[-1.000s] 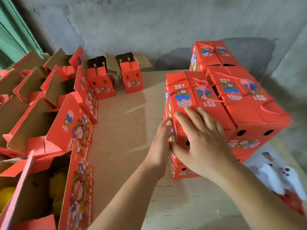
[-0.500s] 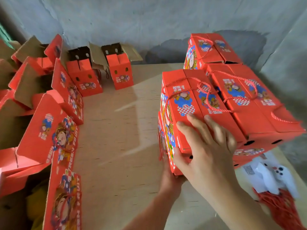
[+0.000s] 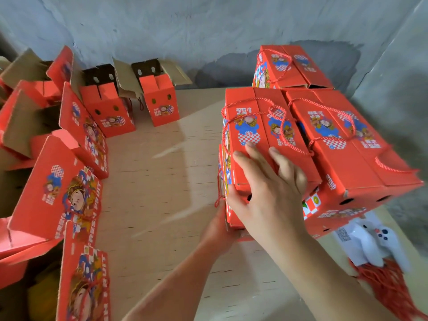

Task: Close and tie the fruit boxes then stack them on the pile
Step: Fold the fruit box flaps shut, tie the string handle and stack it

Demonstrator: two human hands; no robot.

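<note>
A closed red fruit box (image 3: 254, 126) tied with red cord sits on top of the pile of tied boxes (image 3: 347, 158) at the right of the wooden table (image 3: 162, 181). My right hand (image 3: 268, 193) lies flat on the box's near top corner, fingers spread. My left hand (image 3: 220, 230) presses against the near lower side of the stack below it, partly hidden behind the right hand. Another tied box (image 3: 289, 66) stands behind the pile.
Several open red boxes (image 3: 76, 140) with raised flaps crowd the table's left side; two more open boxes (image 3: 159, 100) stand at the back by the grey wall. A white controller (image 3: 379, 244) and a bundle of red cords (image 3: 389, 286) lie at the right front.
My left hand has dropped from the box's side to the lower near side of the stack. The right hand stays on the box top. The view has moved closer.
</note>
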